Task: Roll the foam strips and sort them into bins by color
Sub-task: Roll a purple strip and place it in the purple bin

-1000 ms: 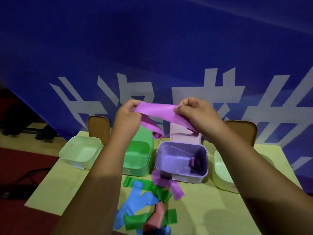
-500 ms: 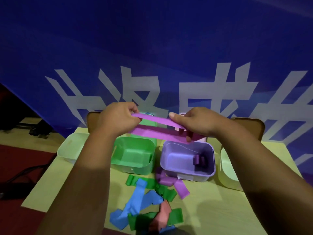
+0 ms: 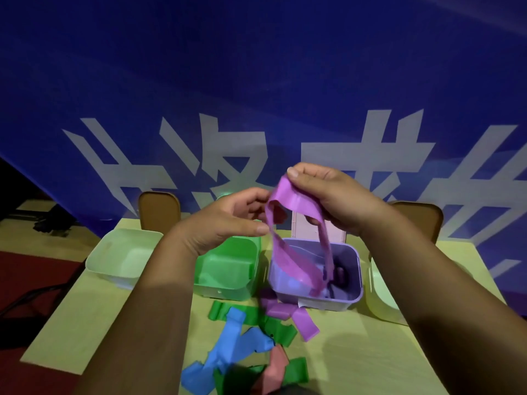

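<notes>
Step in hand: rolling one purple strip point(image 3: 288, 258), roll not started yet by our read.

- Right hand point(image 3: 336, 201): grip closed on the strip, with the top fold pinched between thumb and fingers, raised above the bins.
- Left hand point(image 3: 228, 220): grip loosely open, thumb and fingers apart. The thumb tip is right at the strip's left edge; we can't tell if it touches.
- The strip hangs from the right hand as a limp loop. Both tails drop across the mouth of the purple bin point(image 3: 328, 305) in this view; we can't tell whether they touch it.
- The purple bin already has a few dark purple rolls point(image 3: 339, 273) at its right side. The green bin point(image 3: 228, 269) just left of it looks bare inside.
- There's a pale bin point(image 3: 119, 252) at far left, and another pale bin point(image 3: 382, 306) at right, partly behind our forearm.
- Loose on the bench point(image 3: 85, 323), in front of the bins: blue strip point(image 3: 228, 337), green strips point(image 3: 279, 329), one more purple strip point(image 3: 302, 320), pink strip point(image 3: 276, 363).

Our judgement is that we're early in the task, since most strips are unrolled.

Next move needs:
1. Left grip takes one free end.
2. We wind it tight toward the other end, with the right hand feeding slack.
3. We drop the roll into the purple bin.

Risk: foam springs back, so we should keep the roll pinched until it's inside the bin walls.
</notes>
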`<state>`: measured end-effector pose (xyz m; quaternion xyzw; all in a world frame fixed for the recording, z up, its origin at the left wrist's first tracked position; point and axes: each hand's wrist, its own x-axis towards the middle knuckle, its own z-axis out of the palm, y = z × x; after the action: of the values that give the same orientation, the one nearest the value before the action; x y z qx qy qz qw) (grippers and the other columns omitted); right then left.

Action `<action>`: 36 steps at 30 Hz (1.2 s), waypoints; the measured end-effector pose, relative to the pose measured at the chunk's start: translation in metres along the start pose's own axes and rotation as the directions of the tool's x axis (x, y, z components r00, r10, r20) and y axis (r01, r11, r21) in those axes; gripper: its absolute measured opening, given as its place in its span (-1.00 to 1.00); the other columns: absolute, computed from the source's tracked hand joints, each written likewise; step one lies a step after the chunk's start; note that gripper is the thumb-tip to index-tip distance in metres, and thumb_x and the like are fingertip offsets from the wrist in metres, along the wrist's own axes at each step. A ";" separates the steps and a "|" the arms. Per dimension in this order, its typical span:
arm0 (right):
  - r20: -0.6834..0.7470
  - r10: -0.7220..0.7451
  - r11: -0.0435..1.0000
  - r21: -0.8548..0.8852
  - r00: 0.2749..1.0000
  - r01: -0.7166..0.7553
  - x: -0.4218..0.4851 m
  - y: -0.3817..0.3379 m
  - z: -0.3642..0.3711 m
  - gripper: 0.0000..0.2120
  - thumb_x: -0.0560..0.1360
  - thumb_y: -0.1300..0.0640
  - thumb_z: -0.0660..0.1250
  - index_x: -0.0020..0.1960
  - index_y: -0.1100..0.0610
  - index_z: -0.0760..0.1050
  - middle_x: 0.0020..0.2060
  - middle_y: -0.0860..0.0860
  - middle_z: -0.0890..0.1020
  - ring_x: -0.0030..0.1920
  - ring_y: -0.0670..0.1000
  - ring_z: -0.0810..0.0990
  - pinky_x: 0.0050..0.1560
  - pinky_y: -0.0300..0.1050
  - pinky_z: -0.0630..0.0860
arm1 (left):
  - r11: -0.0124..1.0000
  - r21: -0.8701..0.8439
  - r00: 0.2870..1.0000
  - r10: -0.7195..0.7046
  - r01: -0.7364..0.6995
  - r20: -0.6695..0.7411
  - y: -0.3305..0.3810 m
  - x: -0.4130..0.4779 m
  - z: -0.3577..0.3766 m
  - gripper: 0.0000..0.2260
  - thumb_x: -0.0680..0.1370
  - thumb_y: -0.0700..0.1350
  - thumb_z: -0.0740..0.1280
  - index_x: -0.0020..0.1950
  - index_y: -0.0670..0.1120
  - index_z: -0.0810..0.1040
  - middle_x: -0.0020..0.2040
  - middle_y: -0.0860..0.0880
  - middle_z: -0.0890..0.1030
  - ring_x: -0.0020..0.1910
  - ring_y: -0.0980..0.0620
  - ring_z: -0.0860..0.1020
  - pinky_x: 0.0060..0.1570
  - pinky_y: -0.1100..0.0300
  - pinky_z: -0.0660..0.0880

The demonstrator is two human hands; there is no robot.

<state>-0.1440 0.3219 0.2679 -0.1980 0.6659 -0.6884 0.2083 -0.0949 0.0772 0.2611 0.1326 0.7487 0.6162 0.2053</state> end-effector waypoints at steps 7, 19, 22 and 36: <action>-0.029 0.020 0.998 0.063 0.999 -0.018 -0.002 0.002 -0.004 -0.68 0.66 -0.07 0.36 0.07 0.20 0.66 -0.16 0.18 0.66 -0.26 0.01 0.55 -0.25 -0.13 0.45 | 0.985 0.038 0.950 0.170 -0.165 -0.262 0.024 0.020 0.021 -0.66 0.71 -0.26 0.36 0.45 0.01 0.57 0.25 -0.04 0.72 0.24 -0.05 0.71 0.19 0.07 0.67; -0.004 0.043 0.965 0.258 0.999 -0.040 -0.018 -0.007 -0.009 -0.72 0.72 0.01 0.28 -0.05 0.12 0.63 -0.38 0.05 0.50 -0.42 -0.04 0.39 -0.39 -0.21 0.37 | 0.932 0.237 0.845 0.351 -0.274 -0.404 0.042 0.038 0.039 -0.73 0.58 -0.28 0.53 0.00 0.13 0.77 -0.03 -0.03 0.76 0.01 -0.09 0.72 0.09 -0.07 0.68; 0.009 0.056 0.960 0.273 0.998 -0.057 -0.023 -0.007 -0.010 -0.74 0.71 0.00 0.30 -0.06 0.11 0.61 -0.36 0.08 0.52 -0.44 -0.03 0.40 -0.45 -0.21 0.37 | 0.921 0.280 0.856 0.362 -0.269 -0.369 0.048 0.037 0.040 -0.78 0.57 -0.23 0.55 -0.01 0.11 0.75 -0.03 -0.02 0.75 0.02 -0.09 0.72 0.11 -0.08 0.68; -0.106 0.108 0.990 0.101 0.989 -0.097 -0.039 -0.018 -0.009 -0.50 0.67 -0.30 0.24 0.02 0.15 0.57 -0.37 0.09 0.50 -0.41 0.04 0.38 -0.34 -0.09 0.36 | 0.918 0.201 0.834 0.394 -0.341 -0.386 0.074 0.032 0.070 -0.87 0.58 -0.40 0.48 0.04 -0.20 0.64 -0.14 0.07 0.67 -0.11 0.15 0.63 -0.01 0.29 0.60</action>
<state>-0.1170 0.3514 0.2854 -0.1146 0.6522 -0.7178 0.2151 -0.0935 0.1678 0.3177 0.1514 0.7723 0.6102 -0.0913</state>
